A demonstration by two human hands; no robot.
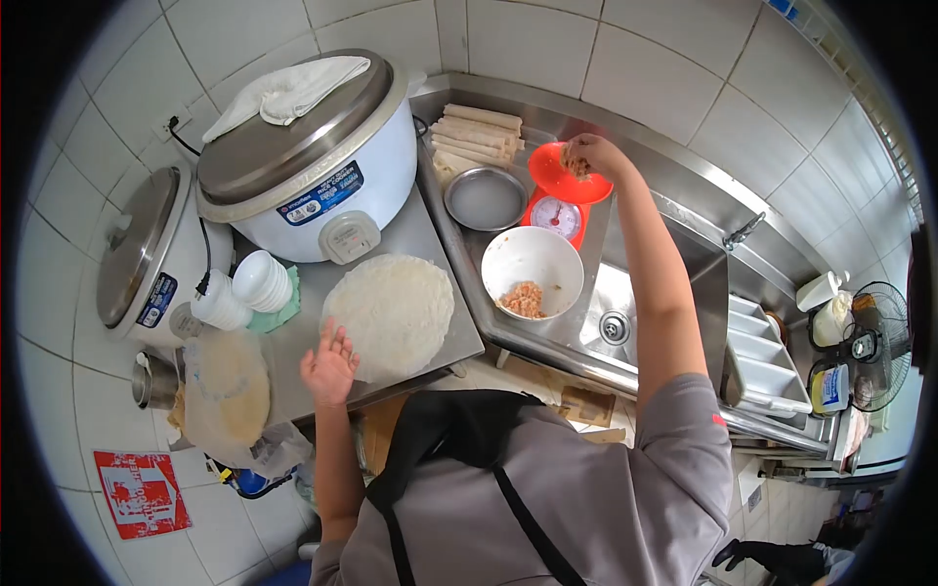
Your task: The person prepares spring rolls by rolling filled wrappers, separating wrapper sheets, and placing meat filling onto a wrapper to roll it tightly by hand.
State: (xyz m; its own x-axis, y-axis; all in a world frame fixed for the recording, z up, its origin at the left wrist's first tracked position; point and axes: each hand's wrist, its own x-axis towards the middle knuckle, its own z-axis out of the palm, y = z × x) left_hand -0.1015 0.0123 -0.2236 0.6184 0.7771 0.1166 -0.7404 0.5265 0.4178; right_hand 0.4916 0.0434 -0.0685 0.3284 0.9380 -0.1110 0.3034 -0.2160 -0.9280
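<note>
Right grip [596, 156]: clenched at the fingertips around a clump of brownish filling [576, 168], which is held over the red pan [549, 176]; whether the pan is touched by it cannot be told.
Clump: seen just below the fingers, partly covered by them.
Kitchen scale [555, 218]: topped by the red pan, its round dial turned toward the body.
White bowl [532, 248]: set nearer the body than the scale, well apart from the right grip; more of the filling is gathered at its near side.
Metal pan [486, 199]: placed left of the scale, with pale rolls [479, 132] piled behind it.
Left grip [330, 369]: released, fingers spread and palm turned up, nothing grasped; held by the near left edge of the round sheets [393, 313], though contact cannot be told.
Round sheets: laid flat on the bench [463, 339], in front of the large rice cooker [386, 181].
</note>
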